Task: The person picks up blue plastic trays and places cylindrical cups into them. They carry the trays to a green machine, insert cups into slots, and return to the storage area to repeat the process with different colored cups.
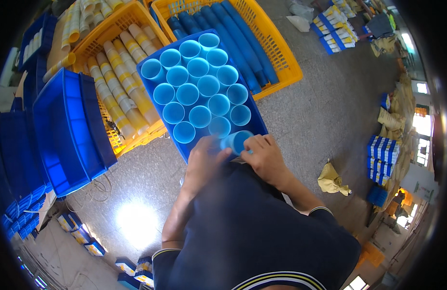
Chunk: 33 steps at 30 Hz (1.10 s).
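Observation:
A blue bin (255, 116) is right in front of me, filled with several upright light blue cups (198, 67) whose round openings face up. At its near end, one more light blue cup (241, 141) is tilted, with its opening toward me. My right hand (266, 153) is closed around that cup's right rim, fingers curled over the edge. Just left of the same cup is my left hand (204, 158), smeared by motion. A blurred pale blue patch shows by its fingertips, and whether they touch the cup I cannot tell.
Beyond the bin, one yellow crate (293, 72) holds long dark blue tubes. Another yellow crate (118, 146) holds stacked white and yellow cup sleeves. Blue bins (69, 135) are stacked at the left. A yellowish sack (332, 179) lies on the floor at right.

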{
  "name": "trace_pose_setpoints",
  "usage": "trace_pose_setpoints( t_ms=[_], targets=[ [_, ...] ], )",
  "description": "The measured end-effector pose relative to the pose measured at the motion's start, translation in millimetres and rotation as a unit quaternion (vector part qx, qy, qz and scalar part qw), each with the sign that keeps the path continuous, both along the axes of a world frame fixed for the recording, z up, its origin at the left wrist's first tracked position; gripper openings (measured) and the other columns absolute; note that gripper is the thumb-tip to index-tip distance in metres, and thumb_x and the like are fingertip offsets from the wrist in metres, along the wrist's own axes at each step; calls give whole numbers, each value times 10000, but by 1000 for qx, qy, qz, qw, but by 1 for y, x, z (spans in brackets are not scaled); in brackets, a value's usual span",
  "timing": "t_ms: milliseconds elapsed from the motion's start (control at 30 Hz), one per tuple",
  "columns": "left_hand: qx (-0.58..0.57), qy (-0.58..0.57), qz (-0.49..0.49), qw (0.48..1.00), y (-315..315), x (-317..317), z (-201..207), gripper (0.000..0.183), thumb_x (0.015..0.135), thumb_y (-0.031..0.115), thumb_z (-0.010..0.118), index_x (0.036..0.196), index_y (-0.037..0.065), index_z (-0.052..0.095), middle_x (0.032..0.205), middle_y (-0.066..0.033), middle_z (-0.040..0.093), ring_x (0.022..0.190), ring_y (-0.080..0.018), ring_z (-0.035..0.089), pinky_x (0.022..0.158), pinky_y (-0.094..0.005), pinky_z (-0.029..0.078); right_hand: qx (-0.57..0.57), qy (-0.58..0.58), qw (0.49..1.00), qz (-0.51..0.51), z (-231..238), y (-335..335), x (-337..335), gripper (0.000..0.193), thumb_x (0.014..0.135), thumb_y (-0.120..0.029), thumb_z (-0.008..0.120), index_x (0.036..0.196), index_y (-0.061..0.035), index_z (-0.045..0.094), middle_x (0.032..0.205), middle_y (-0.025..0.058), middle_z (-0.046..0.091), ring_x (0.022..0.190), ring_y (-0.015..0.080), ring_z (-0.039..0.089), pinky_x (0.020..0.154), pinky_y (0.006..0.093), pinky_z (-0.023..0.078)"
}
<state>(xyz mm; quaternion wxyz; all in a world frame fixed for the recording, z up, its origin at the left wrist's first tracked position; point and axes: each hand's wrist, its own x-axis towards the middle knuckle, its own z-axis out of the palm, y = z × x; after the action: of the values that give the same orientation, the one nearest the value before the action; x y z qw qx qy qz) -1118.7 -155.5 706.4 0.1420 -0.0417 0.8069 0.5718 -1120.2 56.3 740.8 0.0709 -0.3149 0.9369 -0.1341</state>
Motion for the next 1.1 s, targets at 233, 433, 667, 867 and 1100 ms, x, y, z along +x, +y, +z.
trace_pose_setpoints(
  t_ms=[233,433,667,867,1100],
  targets=[
    [4,6,27,1000,-24,-2,17,147,848,73,699,965,-6,743,844,-136,741,758,-217,725,704,-315,561,-175,53,981,58,9,-29,2,713,779,-260,813,1359,-40,461,1275,150,605,1210,286,566,953,444,406],
    [29,-28,91,995,-37,27,22,178,861,-33,661,1019,-12,739,881,-96,752,827,-128,708,765,-271,562,-127,31,991,17,0,-39,12,625,821,-239,761,1334,-20,479,1268,161,607,1176,278,591,959,438,383],
    [-128,48,193,972,-58,39,21,193,838,-47,620,976,18,739,756,-109,725,687,-144,694,613,-320,537,-21,173,983,-57,-13,-21,10,621,794,-197,754,1325,-36,474,1231,142,597,1152,273,578,940,437,357],
    [-141,141,85,976,-98,34,-7,114,830,-50,638,898,9,708,816,-107,724,704,-166,684,660,-304,540,-269,-11,951,-153,-19,15,-12,726,759,-262,825,1345,-61,447,1260,179,494,1162,309,531,993,464,395],
    [-358,235,52,902,-50,8,-60,139,803,51,700,923,60,628,894,-123,621,836,-322,641,658,-435,530,-197,15,980,-7,-81,-44,-22,805,691,-220,862,1381,-95,466,1380,128,514,1256,333,487,1009,467,370]
  ],
)
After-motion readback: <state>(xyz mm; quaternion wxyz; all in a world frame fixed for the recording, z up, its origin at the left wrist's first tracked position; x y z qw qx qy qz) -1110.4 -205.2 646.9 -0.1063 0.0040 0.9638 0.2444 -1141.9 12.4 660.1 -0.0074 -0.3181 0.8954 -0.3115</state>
